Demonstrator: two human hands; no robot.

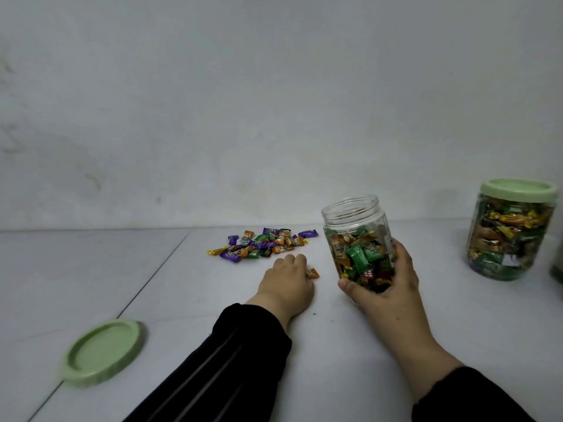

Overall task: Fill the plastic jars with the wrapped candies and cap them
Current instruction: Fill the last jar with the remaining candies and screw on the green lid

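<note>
Open jar: My right hand [387, 284] wraps a clear, ribbed plastic jar [355, 229], thumb across the near lower wall and fingers curled round the far side. It stands tilted slightly, its threaded mouth uncapped, roughly two-thirds full of crinkled green, orange and brown wrapped sweets.

Left hand: My left hand [288, 283] lies knuckles-up on the white tabletop [396, 330], fingers curled down over one orange-wrapped candy [313, 273] that pokes out at the fingertips. I see the fingers closed around it, though how firmly they pinch it I cannot tell.

Loose candies: A flat scatter of wrapped candies [263, 243] in glossy purple, orange, green and brown foil sits just beyond the left hand, near the back edge of the table and left of the open jar.

Lid: A round, pale green plastic lid [103, 351] with a ridged rim rests upside down at the near left, well apart from both hands.

Capped jar: A second clear jar [511, 236], packed to the top with candies and closed with a matching pale green cap, stands upright at the far right.

Surroundings: Black sleeves [237, 360] cover both forearms. A dull, scuffed grey-white wall [274, 102] rises behind the table.
</note>
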